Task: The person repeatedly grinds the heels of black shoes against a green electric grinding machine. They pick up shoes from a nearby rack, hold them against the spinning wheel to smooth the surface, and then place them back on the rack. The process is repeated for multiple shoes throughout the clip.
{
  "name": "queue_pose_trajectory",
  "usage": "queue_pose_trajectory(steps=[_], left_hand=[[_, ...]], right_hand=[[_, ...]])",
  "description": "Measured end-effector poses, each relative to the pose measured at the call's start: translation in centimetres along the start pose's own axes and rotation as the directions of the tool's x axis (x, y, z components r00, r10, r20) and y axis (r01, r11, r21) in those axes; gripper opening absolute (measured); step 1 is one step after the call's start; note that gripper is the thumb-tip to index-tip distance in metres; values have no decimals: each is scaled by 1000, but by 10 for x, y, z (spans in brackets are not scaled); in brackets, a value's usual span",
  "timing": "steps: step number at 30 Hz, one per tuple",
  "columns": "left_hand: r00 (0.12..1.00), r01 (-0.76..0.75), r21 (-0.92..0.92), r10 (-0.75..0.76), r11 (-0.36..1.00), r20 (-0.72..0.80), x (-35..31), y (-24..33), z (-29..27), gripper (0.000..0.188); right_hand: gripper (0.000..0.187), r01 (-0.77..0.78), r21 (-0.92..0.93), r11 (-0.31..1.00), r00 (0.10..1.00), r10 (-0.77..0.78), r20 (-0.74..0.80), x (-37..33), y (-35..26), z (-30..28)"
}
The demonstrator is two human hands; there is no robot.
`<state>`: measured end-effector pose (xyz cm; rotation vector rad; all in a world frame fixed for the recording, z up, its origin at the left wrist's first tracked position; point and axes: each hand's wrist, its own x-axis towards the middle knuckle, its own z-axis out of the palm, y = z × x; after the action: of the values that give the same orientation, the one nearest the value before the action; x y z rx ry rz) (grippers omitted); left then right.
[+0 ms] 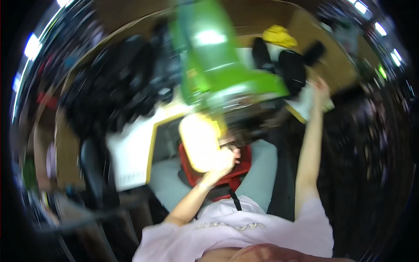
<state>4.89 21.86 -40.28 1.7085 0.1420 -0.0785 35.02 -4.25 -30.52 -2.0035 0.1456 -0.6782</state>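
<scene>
Above a red item between the thighs, a glowing yellow-rimmed piece is gripped by the left hand; farther right, a white sheet is reached by the right hand, whose grip cannot be told; beyond, blurred green packaging is seen.

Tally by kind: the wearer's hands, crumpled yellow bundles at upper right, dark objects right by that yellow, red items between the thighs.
Hands (left hand, right hand): 2
Yellow bundle: 1
Dark objects, blurred: 3
Red item: 1
Total: 7
</scene>
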Motion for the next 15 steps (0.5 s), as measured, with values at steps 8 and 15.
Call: queue_pose_trajectory(steps=[8,15], left_hand=[[991,130,613,-77,779,-113,-75,-123,-16,49],[381,739,592,525,321,-761,-226,68,-227,58]], right_hand=[[34,177,134,975,984,-178,1,-139,64,-42],[35,-204,147,968,905,129,406,-247,83,-9]])
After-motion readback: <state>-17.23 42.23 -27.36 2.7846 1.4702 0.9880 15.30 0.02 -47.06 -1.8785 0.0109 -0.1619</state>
